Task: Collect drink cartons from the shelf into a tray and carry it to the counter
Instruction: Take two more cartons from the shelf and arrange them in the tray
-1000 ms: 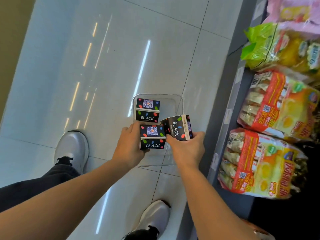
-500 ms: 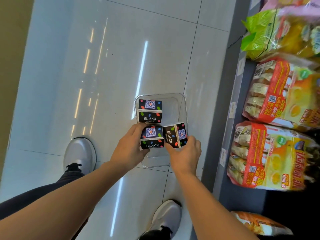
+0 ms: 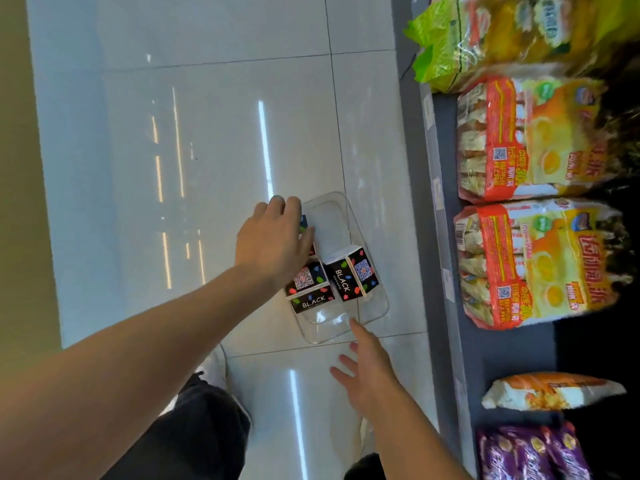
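right hand (image 3: 369, 370) now off the cartons (image 3: 353, 273), open, empty, just below the tray (image 3: 379, 308)

Bright overhead light, streaked glare on glossy floor (image 3: 207, 133), motion-blurred, bowed edges.

A glossy pale tiled floor (image 3: 214, 161) fills most of the view, crossed by grout lines and streaks of reflected light. A clear plastic tray (image 3: 375, 308) sits directly on it, near the grey shelf (image 3: 446, 237) that runs along the floor's right edge. A white shoe (image 3: 214, 372) stands on the floor just below the tray's near corner. On the shelf lie packaged goods: a green-and-yellow bag (image 3: 485, 39) at the far end, two orange-and-yellow packs (image 3: 526, 140) (image 3: 533, 265) side by side, then a white-and-orange bag (image 3: 550, 391) and what looks like a purple pack (image 3: 530, 455) at the near end.
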